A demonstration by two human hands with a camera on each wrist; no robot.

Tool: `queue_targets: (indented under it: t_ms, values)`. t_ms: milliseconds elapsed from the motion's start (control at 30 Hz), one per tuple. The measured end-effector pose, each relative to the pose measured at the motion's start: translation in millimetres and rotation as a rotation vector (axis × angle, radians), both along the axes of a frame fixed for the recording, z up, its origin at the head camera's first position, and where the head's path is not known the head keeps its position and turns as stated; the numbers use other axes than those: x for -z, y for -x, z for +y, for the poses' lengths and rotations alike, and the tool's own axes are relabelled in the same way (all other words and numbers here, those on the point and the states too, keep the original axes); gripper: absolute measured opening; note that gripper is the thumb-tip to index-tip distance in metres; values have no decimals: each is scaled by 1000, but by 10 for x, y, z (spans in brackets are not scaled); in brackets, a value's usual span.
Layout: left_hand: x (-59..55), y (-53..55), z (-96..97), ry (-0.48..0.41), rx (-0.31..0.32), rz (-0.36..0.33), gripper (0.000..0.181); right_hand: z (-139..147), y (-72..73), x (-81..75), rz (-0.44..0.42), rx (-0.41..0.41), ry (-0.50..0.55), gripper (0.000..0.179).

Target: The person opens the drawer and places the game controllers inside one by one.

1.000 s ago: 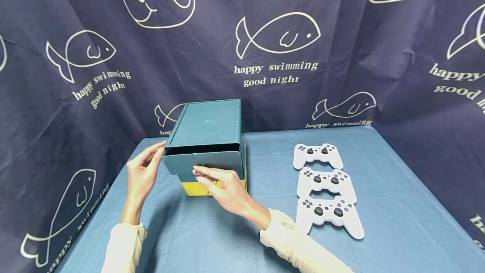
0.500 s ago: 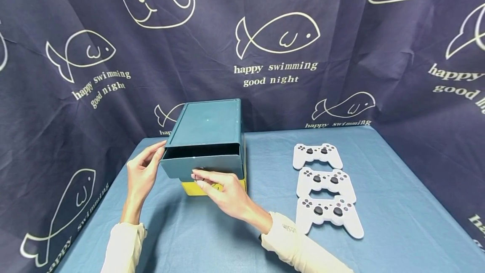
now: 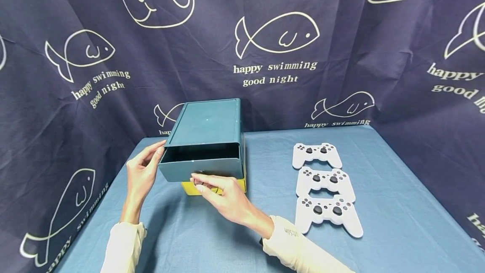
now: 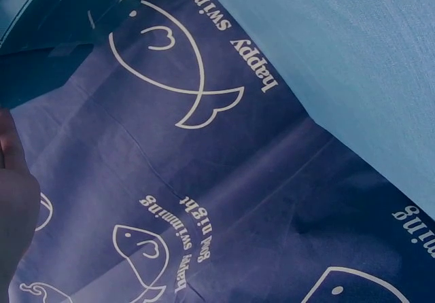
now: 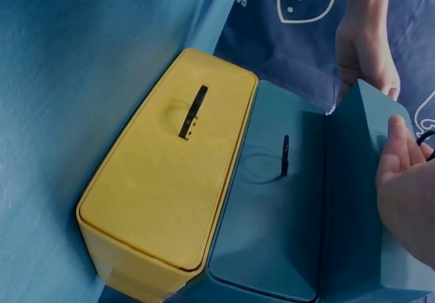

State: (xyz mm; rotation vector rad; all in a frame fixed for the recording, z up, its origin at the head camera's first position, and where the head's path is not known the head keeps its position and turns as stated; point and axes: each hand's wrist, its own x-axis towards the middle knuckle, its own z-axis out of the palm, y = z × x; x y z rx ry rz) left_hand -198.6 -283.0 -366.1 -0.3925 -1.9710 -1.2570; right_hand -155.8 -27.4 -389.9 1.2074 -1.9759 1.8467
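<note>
A teal drawer cabinet [image 3: 208, 121] stands on the blue cloth with its top drawer [image 3: 178, 171] pulled partway out; its dark inside shows above the front. My right hand [image 3: 232, 200] pinches the black loop pull [image 5: 427, 143] on that drawer between thumb and fingers. Against the cabinet's left front edge, the fingertips of my left hand [image 3: 142, 171] rest near the drawer's side. Below, in the right wrist view, a teal middle drawer [image 5: 265, 228] and a yellow bottom drawer [image 5: 156, 181] are closed, each with a black loop pull.
To the right on the blue cloth [image 3: 273, 172], three white game controllers lie in a column: a far one [image 3: 317, 150], a middle one [image 3: 325, 180] and a near one [image 3: 329, 207]. A navy curtain [image 3: 212, 62] with fish drawings hangs behind and along both sides.
My right hand has drawn the top drawer toward me, and its opening has grown from a narrow slit to a wider gap. The left hand has stayed in place.
</note>
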Motion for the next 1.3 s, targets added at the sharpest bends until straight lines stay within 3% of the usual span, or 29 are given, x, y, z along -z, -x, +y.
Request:
queue_targets:
  t_ms: [733,1033,1300]
  values:
    - [-4,8,-21,-18,19,-15,23,12,-194,2,-33,-52,43,33]
    - [-1,6,-18,-29,40,-11,23,15,-258,10,46,-61,50,32]
    - [-10,-4,-10,-24,48,9,24,15,-313,9,68,-49,48,32]
